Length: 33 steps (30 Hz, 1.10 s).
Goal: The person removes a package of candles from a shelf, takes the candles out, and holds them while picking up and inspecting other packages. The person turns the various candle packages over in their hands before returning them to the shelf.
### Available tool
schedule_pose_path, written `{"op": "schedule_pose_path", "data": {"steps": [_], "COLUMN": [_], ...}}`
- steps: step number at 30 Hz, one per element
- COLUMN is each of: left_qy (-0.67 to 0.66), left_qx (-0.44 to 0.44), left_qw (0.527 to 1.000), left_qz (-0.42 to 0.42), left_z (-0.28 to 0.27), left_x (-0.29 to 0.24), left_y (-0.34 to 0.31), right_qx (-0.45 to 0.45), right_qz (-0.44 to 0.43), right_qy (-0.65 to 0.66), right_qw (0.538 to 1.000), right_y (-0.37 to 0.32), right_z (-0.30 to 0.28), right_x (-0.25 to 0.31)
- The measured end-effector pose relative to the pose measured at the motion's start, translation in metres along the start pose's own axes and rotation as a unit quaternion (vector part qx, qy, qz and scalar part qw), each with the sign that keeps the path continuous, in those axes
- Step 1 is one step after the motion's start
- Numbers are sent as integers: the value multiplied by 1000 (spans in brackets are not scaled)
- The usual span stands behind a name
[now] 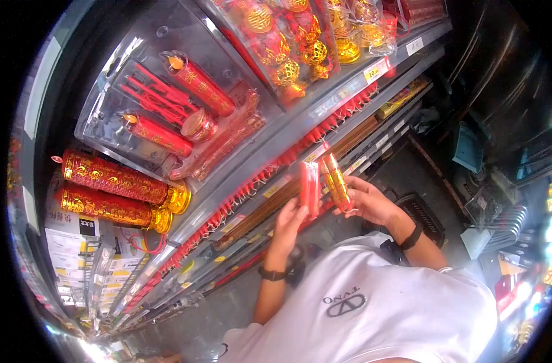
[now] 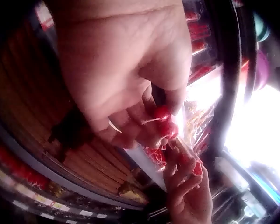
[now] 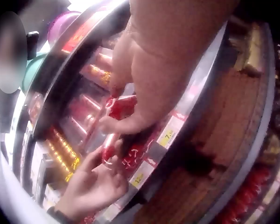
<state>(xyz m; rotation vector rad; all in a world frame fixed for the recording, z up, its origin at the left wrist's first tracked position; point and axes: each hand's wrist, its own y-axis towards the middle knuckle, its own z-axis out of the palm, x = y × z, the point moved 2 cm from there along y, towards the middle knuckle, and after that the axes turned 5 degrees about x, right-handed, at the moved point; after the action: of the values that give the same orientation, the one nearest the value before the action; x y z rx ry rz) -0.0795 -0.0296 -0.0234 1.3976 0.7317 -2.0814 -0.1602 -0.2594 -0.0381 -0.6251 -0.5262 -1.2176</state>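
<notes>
My left hand holds a wrapped pair of plain red candles upright between thumb and fingers. Beside it, my right hand pinches a second pair of red candles with gold patterning near its lower end. The two pairs lean close to each other in front of the shelves. Round red ends of the plain candles, with pale wicks, show between the left fingers in the left wrist view. From the right wrist, the left hand appears below, palm turned up around its candles.
A shelf edge with price tags runs diagonally past the hands. On it stand a clear tray of red candles, large gold-based candles and bagged gold ornaments. Red tasselled goods and brown bundles fill lower shelves. A black crate sits on the floor.
</notes>
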Motion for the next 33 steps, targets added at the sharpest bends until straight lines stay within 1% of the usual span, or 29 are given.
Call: {"op": "schedule_pose_path", "data": {"steps": [3,4,7,11,13,14,20,22,23,28,33], "left_qy": [3,5,0,-16,-3,3,7,4,3,-7,-43], "left_qx": [-3,-10,-24,-28,-47,-56,-53,-72,-81,-72,-67], "left_qw": [1000,1000,1000,999,999,998,999,997,996,997,997], "left_qz": [-5,-7,-7,-4,-4,-5,-10,-17,-21,-11,-3], "left_z": [-2,-3,-4,0,-11,-16,-17,-15,-15,-18,-21], "left_x": [1,1,3,-2,13,19,12,11,10,8,11], "left_y": [-2,-4,-8,-12,-15,-17,-19,-22,-23,-25,-23], "right_qx": [34,31,38,39,30,37,69,83,78,54,61], "right_qz": [1,10,-5,2,10,16,30,28,30,43,31], "right_qy": [-8,-17,-40,-35,-26,-27,-49,-69,-73,-73,-48], "right_qw": [999,999,998,999,999,999,996,994,994,995,997], "right_y": [3,5,8,10,13,14,22,24,25,28,31], "right_z": [9,6,9,14,13,13,13,13,14,20,19], "right_x": [-4,-8,-14,-15,-19,-21,-30,-31,-31,-27,-28]}}
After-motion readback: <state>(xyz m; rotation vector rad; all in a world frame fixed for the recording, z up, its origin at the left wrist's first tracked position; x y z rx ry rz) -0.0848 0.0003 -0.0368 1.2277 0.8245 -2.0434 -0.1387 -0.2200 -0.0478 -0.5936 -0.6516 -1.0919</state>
